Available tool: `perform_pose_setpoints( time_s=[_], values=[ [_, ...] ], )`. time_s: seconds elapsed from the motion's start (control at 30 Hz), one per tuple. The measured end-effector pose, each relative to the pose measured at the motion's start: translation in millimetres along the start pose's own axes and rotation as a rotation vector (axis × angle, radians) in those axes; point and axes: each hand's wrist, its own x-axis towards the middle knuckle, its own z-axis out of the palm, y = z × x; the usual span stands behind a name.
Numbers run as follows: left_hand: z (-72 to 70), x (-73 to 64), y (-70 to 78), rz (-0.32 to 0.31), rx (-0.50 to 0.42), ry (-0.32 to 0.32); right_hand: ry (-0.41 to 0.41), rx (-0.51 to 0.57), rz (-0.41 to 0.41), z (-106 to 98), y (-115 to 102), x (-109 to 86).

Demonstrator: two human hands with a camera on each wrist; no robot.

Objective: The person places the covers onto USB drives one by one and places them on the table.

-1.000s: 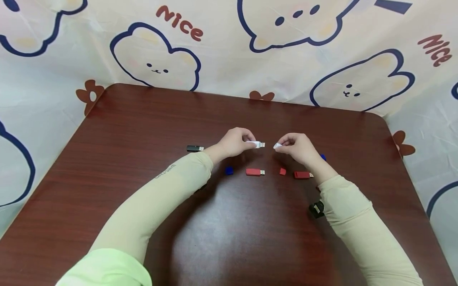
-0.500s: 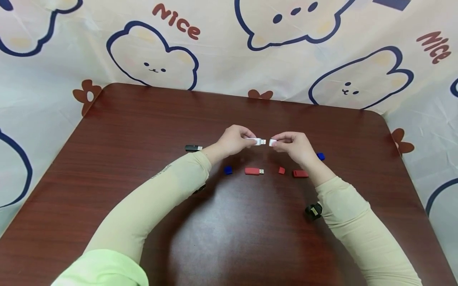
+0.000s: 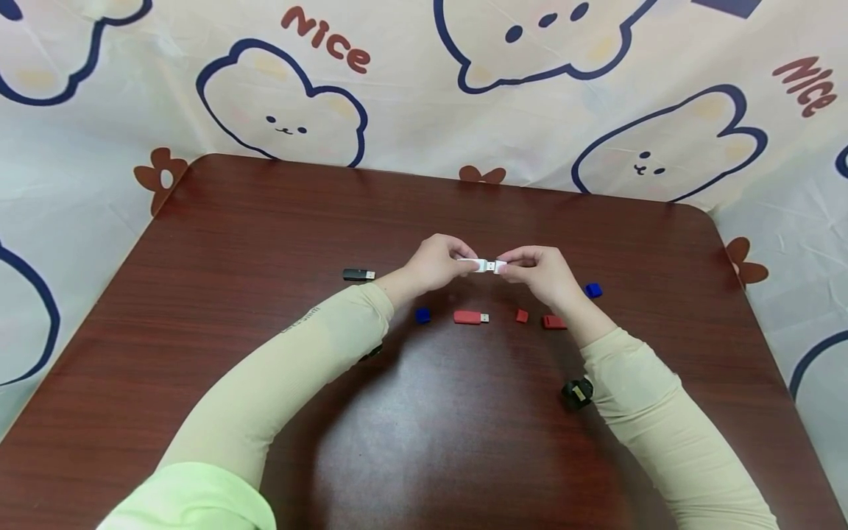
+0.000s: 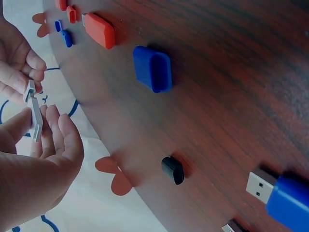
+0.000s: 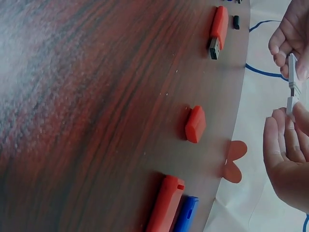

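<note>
My left hand (image 3: 437, 263) pinches a white USB stick (image 4: 36, 121) between thumb and fingers, its metal plug pointing right. Facing it, my right hand (image 3: 539, 271) pinches a small white cap (image 5: 290, 105). The cap's mouth is right at the plug's tip, in line with it, and a short stretch of metal shows between the cap and the stick's body. Both hands are raised over the far middle of the table. Fingers hide part of the stick's body and of the cap.
On the brown table (image 3: 265, 221) lie a black USB stick (image 3: 358, 274), a blue cap (image 3: 422, 315), a red USB stick (image 3: 467, 317), a red cap (image 3: 522, 316), another red stick (image 3: 553, 322), a blue piece (image 3: 593, 290), a black cap (image 4: 173, 170) and a blue USB stick (image 4: 289, 200).
My right hand has moved left with the white cap, which has turned to line up with the plug and now meets its tip. The left hand has stayed almost in place.
</note>
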Motion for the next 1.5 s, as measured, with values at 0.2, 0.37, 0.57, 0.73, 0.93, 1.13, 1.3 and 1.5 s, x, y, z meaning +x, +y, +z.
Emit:
perform_pose_setpoints(
  time_s=[0.2,0.37,0.57,0.73,0.93,1.13,1.3,1.5],
  values=[
    [1.1,0.6,-0.8,-0.002,-0.015,-0.012,-0.001,-0.008,-0.008,1.3,-0.9,-0.9],
    [3.0,-0.7,-0.1,-0.002,-0.025,-0.019,-0.012,-0.004,-0.019,3.3,-2.3,-1.1],
    [4.3,-1.3,0.2,0.002,-0.022,-0.018,-0.023,0.006,-0.026,4.3,-3.7,-2.6],
    [4.1,-1.2,-0.5,0.003,-0.026,-0.018,-0.022,0.012,-0.024,4.6,-4.5,-3.1],
    [3.8,-2.2,-0.4,0.000,-0.019,-0.013,-0.023,0.015,-0.016,5.5,-4.1,-3.6],
    [3.8,-3.7,1.0,-0.012,-0.038,-0.016,-0.017,0.021,-0.017,5.5,-4.5,-4.4],
    [4.4,-4.0,2.0,-0.020,-0.041,-0.009,-0.014,0.038,-0.023,4.8,-5.2,-4.5],
    [4.4,-4.5,3.0,-0.028,-0.057,-0.009,-0.016,0.036,-0.022,4.6,-6.6,-5.9]
  ],
)
